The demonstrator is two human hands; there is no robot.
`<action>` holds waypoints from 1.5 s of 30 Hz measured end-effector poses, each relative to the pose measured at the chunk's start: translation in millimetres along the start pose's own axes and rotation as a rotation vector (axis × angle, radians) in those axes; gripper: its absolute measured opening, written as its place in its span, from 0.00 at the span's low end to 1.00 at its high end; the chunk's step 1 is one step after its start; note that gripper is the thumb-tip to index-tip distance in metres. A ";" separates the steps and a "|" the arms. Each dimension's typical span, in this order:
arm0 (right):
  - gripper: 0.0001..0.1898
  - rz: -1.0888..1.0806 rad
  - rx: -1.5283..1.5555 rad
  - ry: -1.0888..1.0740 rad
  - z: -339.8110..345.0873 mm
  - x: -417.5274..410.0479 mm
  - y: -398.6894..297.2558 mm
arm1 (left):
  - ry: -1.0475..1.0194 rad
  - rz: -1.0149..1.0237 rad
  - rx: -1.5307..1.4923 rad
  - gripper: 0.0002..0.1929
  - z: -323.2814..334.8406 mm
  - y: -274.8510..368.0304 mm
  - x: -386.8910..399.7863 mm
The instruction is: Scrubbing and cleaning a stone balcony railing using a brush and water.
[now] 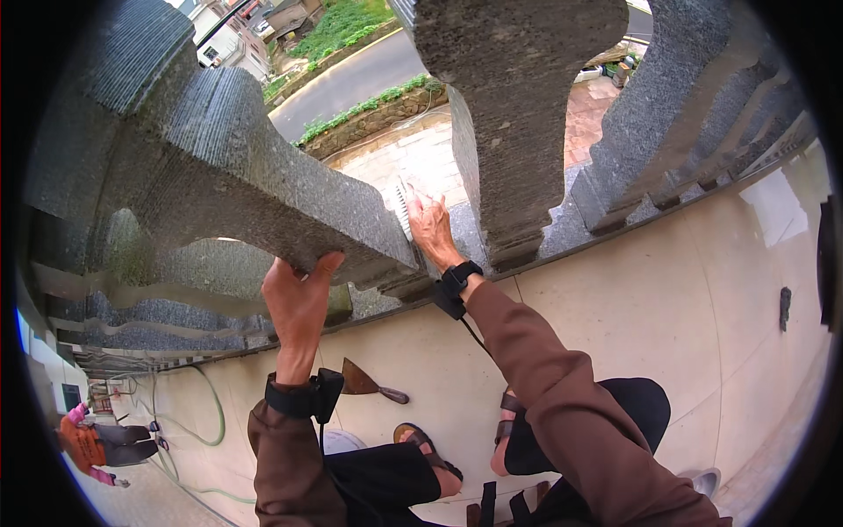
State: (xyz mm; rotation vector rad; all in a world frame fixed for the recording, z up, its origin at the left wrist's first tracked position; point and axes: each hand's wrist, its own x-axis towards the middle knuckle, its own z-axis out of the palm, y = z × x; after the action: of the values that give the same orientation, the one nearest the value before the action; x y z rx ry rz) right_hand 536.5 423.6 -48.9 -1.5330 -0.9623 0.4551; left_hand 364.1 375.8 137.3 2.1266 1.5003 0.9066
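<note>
My left hand (299, 290) grips the edge of a grey stone baluster (316, 197), thumb on its near face and fingers hidden behind. Between that baluster and the stone baluster to its right (520, 132) reaches my right hand (428, 221), closed around a brush with pale bristles (402, 204). The bristles are against or very near the left baluster's side, close to its foot; the brush's handle is mostly hidden by the fingers. Both wrists wear black straps with small devices and cables.
A scraper with a rusty blade (362, 382) lies on the tiled floor near my sandalled feet. A green hose (220, 421) loops at the left, near another person (99, 441). A dark object (784, 308) lies at the right, a metal bowl (706, 482) at the lower right. Beyond the balusters is a drop.
</note>
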 end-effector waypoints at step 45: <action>0.17 0.376 -0.157 -0.010 -12.3 -144.5 57.6 | 0.041 -0.075 -0.232 0.14 3.6 -10.2 -8.0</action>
State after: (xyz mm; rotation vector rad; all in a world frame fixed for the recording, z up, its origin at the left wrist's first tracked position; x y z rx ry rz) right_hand 480.0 306.2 -134.8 -1.8663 -0.7292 0.6648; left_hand 357.8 372.2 125.9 1.8855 1.4081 1.0482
